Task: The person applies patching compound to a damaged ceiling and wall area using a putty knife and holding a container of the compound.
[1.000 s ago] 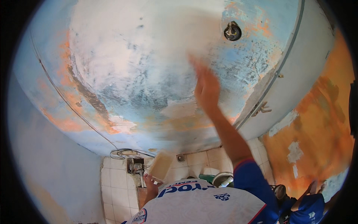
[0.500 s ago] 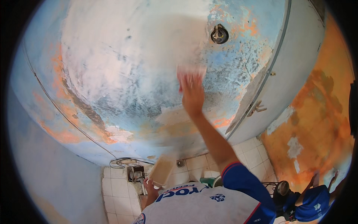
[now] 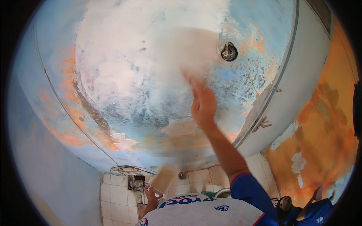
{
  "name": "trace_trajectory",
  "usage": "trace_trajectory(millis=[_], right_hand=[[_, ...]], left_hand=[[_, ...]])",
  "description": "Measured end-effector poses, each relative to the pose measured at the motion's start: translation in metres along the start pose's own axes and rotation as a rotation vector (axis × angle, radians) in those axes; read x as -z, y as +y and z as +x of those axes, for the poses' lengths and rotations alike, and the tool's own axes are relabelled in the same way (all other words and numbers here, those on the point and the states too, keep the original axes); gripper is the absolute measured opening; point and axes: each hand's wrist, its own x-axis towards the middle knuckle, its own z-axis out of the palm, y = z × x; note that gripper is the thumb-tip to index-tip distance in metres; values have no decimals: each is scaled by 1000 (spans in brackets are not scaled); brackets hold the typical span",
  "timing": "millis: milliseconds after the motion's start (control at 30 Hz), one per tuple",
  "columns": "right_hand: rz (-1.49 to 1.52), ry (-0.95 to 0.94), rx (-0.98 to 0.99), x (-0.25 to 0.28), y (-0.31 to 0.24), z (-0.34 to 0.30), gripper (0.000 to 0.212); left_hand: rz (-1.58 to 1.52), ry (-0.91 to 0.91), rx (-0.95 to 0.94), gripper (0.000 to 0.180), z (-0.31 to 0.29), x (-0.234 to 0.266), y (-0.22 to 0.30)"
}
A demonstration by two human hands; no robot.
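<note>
My right hand (image 3: 204,103) is raised against the wall (image 3: 120,56), its fingers closed around a reddish spreader (image 3: 187,76) that is smeared by motion. White filler covers much of the wall there, thinning into grey streaks below. Low on the left, my left hand (image 3: 151,197) grips a beige rectangular tray (image 3: 164,179) by its lower left side, tilted; what it contains cannot be made out.
An open round electrical box (image 3: 229,52) with wires sits right of my right hand. A loose cable (image 3: 62,105) runs down the wall's left. To the right are a grey door (image 3: 298,83) and its handle (image 3: 262,124). Another person (image 3: 316,211) works at the orange wall (image 3: 313,128).
My right hand has swept the spreader slightly up and leftward across the wall; its blade is now more blurred. My left hand still holds the tray. The whole view has shifted a little.
</note>
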Motion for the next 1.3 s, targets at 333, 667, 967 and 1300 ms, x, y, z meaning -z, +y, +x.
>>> trace_trajectory(millis=[333,667,967,1300], right_hand=[[-427,131,447,-73,-1,205,38],[-209,-972,-35,-38,1,-309,24],[-75,-157,74,-43,-22,-18,40],[-494,-491,336,-105,-22,-122,44]], left_hand=[[-43,59,-68,49,5,24,-25],[-80,73,-92,48,-11,24,-22],[-89,78,-81,50,-25,22,-14],[-107,110,-28,50,-27,24,-7]])
